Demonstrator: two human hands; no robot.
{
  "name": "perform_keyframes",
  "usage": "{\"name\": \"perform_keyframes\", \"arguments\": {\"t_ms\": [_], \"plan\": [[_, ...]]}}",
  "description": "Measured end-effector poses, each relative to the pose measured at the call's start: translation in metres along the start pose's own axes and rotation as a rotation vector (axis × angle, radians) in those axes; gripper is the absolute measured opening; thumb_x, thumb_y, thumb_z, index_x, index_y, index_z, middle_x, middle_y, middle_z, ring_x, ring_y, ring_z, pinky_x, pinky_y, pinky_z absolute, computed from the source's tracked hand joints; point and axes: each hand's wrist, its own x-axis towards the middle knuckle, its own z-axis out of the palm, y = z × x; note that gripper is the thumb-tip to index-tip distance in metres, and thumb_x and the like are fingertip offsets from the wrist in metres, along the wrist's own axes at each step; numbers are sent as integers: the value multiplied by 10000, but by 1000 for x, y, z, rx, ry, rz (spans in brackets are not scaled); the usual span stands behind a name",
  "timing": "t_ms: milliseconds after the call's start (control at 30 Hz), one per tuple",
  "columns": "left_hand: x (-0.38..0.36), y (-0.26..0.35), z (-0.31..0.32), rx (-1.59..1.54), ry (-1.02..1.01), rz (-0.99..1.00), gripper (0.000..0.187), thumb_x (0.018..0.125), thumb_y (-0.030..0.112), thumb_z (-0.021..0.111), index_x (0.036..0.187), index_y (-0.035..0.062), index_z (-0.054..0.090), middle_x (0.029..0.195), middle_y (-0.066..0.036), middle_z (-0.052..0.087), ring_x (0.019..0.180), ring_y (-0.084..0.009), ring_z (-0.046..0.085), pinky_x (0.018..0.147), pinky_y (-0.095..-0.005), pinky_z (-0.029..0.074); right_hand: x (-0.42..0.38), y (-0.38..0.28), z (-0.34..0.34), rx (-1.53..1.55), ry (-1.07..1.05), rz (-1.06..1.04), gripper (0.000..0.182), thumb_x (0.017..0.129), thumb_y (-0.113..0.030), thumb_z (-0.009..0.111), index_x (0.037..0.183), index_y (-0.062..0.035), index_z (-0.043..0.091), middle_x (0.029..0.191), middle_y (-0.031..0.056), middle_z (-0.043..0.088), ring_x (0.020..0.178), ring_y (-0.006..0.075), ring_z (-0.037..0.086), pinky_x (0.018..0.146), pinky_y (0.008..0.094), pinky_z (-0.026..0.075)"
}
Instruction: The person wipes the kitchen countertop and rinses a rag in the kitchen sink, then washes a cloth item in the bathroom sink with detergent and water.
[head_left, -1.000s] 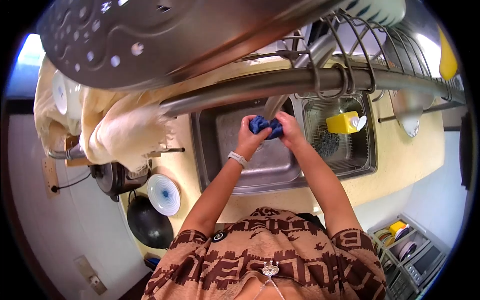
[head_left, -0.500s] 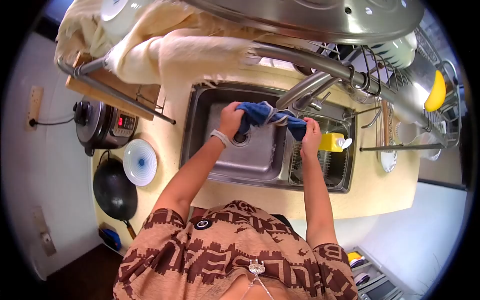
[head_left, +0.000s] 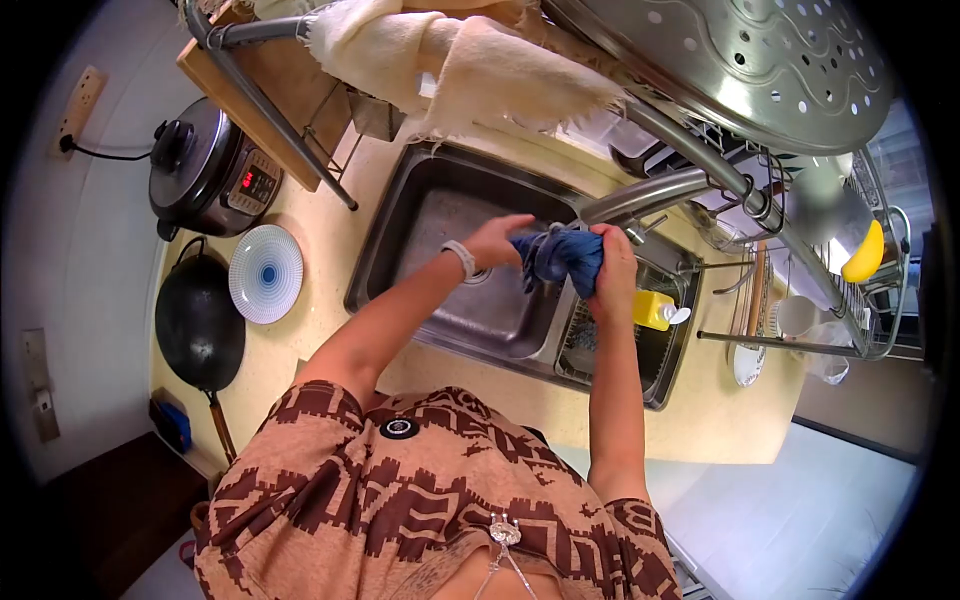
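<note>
A blue cloth point(head_left: 560, 258), bunched and twisted, hangs over the divider between the two sink basins. My right hand point(head_left: 614, 268) is closed around the cloth's right end. At its left end is my left hand point(head_left: 494, 243), with fingers stretched out toward the cloth; whether they touch it is hard to see. Below both hands lies the stainless steel sink point(head_left: 430, 200), its large basin on the left. The faucet point(head_left: 645, 196) reaches over the sink just above the cloth.
A yellow bottle point(head_left: 652, 309) with a white cap stands in the right basin. Left on the counter are a patterned plate point(head_left: 265, 274), a black wok point(head_left: 198, 325) and an electric cooker point(head_left: 205, 170). A metal rack with a cream towel point(head_left: 470, 65) and a perforated steel pan point(head_left: 740, 60) overhangs the sink.
The cloth went from stretched between both hands to bunched at my right hand. My left hand's fingers have opened from their grip. The camera view has tilted.
</note>
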Motion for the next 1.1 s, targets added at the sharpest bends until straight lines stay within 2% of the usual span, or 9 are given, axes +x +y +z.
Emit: {"name": "perform_keyframes", "arguments": {"t_ms": [67,133,300,533,600,700,833,1000,1100], "plan": [[0,-1,15,93,-108,75,687,662,-45,733,1314,22,528,1271,-96,586,1136,-188,551,1002,-313,419,1,-5,13,17,-52,6,259,1012,-269,503,1030,-40,624,935,52,640,838,148,619,782,300,514],[3,-3,27,253,-291,-78,715,645,39,828,1300,21,542,1258,-81,601,1124,-158,540,1004,-307,408,-4,-24,33,120,-87,13,256,1013,-275,499,1017,-47,616,936,49,639,846,151,627,788,300,514],[0,-10,50,34,-316,-177,430,832,146,745,1218,28,597,1099,-42,669,1011,-129,578,944,-280,436,9,-38,19,192,9,-14,270,1018,-297,484,1027,-61,615,980,55,640,900,164,628,799,314,520],[-9,25,34,-833,-324,-433,425,960,376,567,1213,36,599,1146,-73,675,1071,-213,642,972,-387,482,23,33,-57,55,370,191,526,985,-519,457,1160,-38,577,1085,85,623,1059,225,573,898,419,506],[-8,30,35,-1107,-378,-436,421,963,395,556,1201,51,603,1166,-67,667,1065,-199,641,973,-399,479,16,64,-84,-49,21,599,566,982,-523,463,1203,-13,572,1133,104,625,1095,223,565,937,382,481],[-13,40,30,-1142,-361,-443,373,939,326,608,1197,56,612,1157,-49,671,1055,-187,642,963,-393,484,-14,67,-29,296,-134,591,517,988,-458,499,1196,7,587,1149,100,637,1066,193,584,942,330,460],[-10,34,15,-570,-279,-412,335,834,65,694,1162,35,631,1084,-41,681,974,-169,649,913,-360,500,-8,63,-19,158,-108,288,355,1000,-307,531,1138,8,624,1080,63,671,947,148,632,888,296,484],[-6,36,-13,-509,-202,-347,291,805,1,698,1093,-24,657,982,-96,693,851,-197,676,784,-341,546,5,58,-31,135,-19,188,321,1002,-276,526,1119,7,623,1048,71,671,935,159,639,863,303,505],[-1,31,-33,-189,-22,-561,208,799,9,713,995,-35,664,876,-100,690,754,-197,676,723,-344,553,11,65,-50,115,76,167,315,975,-268,576,1119,9,616,1040,73,662,899,158,640,853,315,511]]}}
